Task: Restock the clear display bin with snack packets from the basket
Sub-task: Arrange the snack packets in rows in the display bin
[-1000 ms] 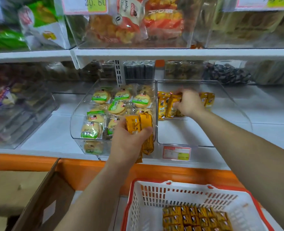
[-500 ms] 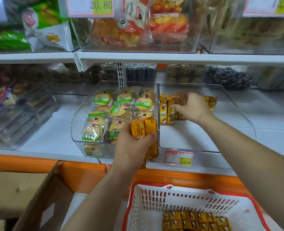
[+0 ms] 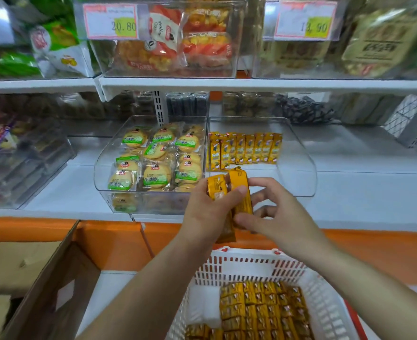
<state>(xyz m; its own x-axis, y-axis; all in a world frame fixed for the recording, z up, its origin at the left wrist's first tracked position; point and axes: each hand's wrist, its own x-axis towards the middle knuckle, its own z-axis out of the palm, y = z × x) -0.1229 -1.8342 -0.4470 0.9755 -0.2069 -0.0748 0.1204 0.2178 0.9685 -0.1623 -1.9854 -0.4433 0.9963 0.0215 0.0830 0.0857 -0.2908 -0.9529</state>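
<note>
Right hand (image 3: 279, 217) now on packets (image 3: 238, 190)

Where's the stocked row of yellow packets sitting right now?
Head view, centre-right: the packet row stands along the back of the clear bin, right beside the biscuit bin on its left.

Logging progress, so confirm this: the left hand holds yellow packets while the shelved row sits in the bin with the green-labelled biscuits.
Wrong bin. Head view: the left hand holds yellow packets, but the shelved row sits in the clear bin right of the biscuits.
</note>
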